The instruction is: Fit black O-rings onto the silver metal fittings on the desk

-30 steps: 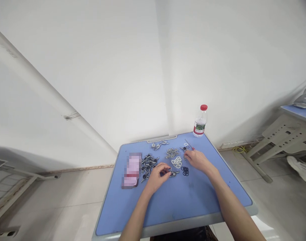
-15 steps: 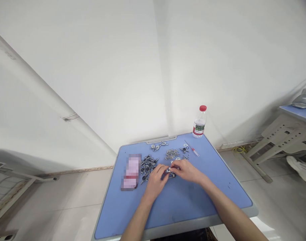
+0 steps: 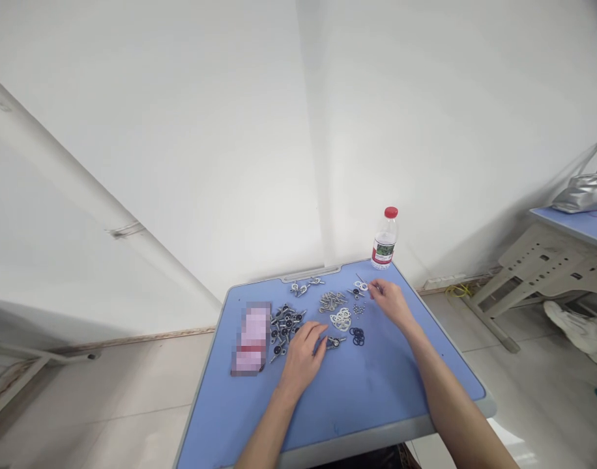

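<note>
My left hand [image 3: 304,358] rests over the blue table [image 3: 371,404], thumb and fingers apart, with nothing visible between them. Next to its thumb lies a metal part with a black ring [image 3: 334,342]. My right hand [image 3: 390,303] is at the back right, fingers pinched around what looks like a small screwdriver [image 3: 360,278]; only its thin shaft shows, the handle being covered. White ring-shaped pieces [image 3: 361,286] are by those fingertips. Between the hands are a pile of flat white pieces [image 3: 341,319], black rings [image 3: 358,336], tiny balls [image 3: 358,310] and eye-ended metal pins [image 3: 332,301].
Several metal parts with black discs [image 3: 285,322] are heaped left of centre, beside a pixelated pink object [image 3: 252,339]. More metal pieces [image 3: 305,286] lie near the back edge. A red-capped bottle [image 3: 384,240] stands at the back right corner, before the white wall [image 3: 240,130].
My right hand has moved away from my left, back and right to the thin tool. My left hand's fingers have come apart from the small metal part. The view has shifted slightly.
</note>
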The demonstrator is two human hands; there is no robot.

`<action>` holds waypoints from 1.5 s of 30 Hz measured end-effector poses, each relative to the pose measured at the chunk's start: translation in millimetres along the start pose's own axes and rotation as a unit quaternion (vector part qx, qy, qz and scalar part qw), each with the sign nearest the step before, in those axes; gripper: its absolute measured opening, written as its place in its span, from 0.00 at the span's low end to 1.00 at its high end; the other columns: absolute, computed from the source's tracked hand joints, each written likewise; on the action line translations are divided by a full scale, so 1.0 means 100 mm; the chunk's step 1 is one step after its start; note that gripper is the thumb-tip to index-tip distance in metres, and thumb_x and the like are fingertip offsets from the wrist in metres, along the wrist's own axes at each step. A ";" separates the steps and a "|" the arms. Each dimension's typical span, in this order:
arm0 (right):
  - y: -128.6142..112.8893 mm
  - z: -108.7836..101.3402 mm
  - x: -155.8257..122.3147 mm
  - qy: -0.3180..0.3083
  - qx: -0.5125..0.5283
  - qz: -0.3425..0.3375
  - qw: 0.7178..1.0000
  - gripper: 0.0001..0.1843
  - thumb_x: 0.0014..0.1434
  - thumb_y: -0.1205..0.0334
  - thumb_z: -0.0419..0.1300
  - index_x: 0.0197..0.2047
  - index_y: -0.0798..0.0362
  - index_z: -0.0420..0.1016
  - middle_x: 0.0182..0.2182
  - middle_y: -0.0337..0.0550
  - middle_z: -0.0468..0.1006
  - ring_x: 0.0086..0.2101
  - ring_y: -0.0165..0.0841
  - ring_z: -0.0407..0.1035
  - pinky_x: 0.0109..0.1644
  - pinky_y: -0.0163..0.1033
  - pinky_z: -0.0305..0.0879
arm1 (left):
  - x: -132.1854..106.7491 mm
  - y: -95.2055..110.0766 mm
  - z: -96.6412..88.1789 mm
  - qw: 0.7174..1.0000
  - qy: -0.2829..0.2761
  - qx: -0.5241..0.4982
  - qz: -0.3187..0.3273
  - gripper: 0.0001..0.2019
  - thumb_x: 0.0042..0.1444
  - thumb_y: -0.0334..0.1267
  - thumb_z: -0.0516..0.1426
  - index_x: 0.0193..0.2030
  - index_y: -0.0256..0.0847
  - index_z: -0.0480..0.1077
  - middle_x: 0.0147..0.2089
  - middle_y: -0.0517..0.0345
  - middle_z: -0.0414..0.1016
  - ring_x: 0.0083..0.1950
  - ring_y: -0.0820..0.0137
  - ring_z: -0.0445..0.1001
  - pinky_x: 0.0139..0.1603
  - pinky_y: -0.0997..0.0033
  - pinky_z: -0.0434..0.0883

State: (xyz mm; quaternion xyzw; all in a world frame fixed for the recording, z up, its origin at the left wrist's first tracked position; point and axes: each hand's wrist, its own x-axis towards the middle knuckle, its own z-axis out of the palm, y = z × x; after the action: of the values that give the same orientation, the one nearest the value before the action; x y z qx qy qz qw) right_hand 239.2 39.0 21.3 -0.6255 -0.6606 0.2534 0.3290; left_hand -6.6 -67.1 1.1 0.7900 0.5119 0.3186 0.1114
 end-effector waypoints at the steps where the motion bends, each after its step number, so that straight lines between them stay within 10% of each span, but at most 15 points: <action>1: 0.01 0.00 0.00 -0.005 0.000 -0.001 1.000 0.15 0.59 0.56 0.49 0.30 0.54 0.73 0.23 0.40 0.75 0.26 0.32 0.66 0.32 0.35 0.58 | 0.00 0.00 0.00 1.000 -0.002 0.002 0.002 0.12 0.63 0.34 0.49 0.51 0.44 0.67 0.47 0.52 0.70 0.49 0.65 0.72 0.50 0.61 0.71; 14: -0.15 0.10 -0.16 -0.172 -0.016 -0.090 0.981 0.11 0.58 0.60 0.53 0.30 0.55 0.74 0.21 0.37 0.71 0.24 0.29 0.62 0.29 0.33 0.54 | 0.01 0.06 -0.01 0.998 -0.061 -0.006 0.018 0.15 0.57 0.34 0.57 0.52 0.46 0.67 0.50 0.53 0.69 0.52 0.63 0.68 0.54 0.59 0.68; 45: -0.42 0.28 -0.49 -0.309 -0.082 -0.228 0.920 0.08 0.52 0.67 0.57 0.37 0.52 0.73 0.30 0.39 0.77 0.30 0.31 0.67 0.33 0.33 0.53 | 0.03 0.06 0.03 0.993 -0.095 -0.060 -0.019 0.05 0.57 0.28 0.55 0.38 0.42 0.66 0.41 0.57 0.70 0.44 0.67 0.69 0.46 0.67 0.67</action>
State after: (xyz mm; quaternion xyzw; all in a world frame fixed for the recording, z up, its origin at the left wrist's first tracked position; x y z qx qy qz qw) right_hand 190.8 -11.1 28.7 -0.3731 -0.8726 0.2975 0.1048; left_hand 0.4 -66.9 2.5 0.7989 0.4936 0.2698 0.2128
